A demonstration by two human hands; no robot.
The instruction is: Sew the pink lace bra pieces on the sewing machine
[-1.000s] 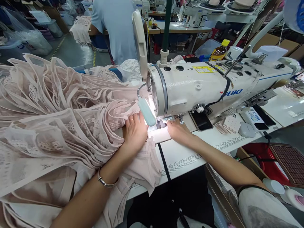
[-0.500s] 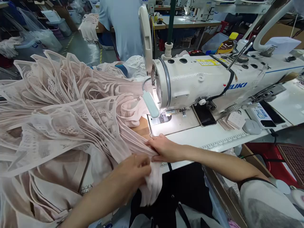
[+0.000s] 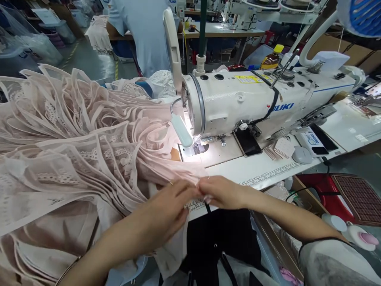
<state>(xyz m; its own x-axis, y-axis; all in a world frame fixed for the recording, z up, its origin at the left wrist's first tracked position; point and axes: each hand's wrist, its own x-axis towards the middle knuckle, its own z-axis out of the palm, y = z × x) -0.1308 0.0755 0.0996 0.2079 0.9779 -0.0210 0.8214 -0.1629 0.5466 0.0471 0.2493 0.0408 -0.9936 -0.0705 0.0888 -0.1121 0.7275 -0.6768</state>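
Observation:
A large heap of pale pink fabric pieces [image 3: 98, 167] with sheer, lace-patterned parts spreads over the left of the table. My left hand [image 3: 171, 206] is closed on the near edge of these pieces, its fingertips meeting those of my right hand. Closed too, my right hand [image 3: 223, 192] pinches the end of the pink layers at the table's front edge. What exactly lies between the fingertips is partly hidden. Just beyond the hands stands a white sewing machine [image 3: 229, 103], its lit needle plate [image 3: 220, 153] beside the fabric.
A phone [image 3: 247, 142] lies on the machine bed, with small fabric scraps [image 3: 278, 149] to its right. A ruler strip [image 3: 268, 174] runs along the front edge. A red stool [image 3: 321, 186] stands at the right. Across the aisle, a person in a blue shirt [image 3: 149, 35] stands.
My hands have come together at the fingertips, the left moving right and slightly up. The near fabric ends have shifted, and the view has turned a little to the right.

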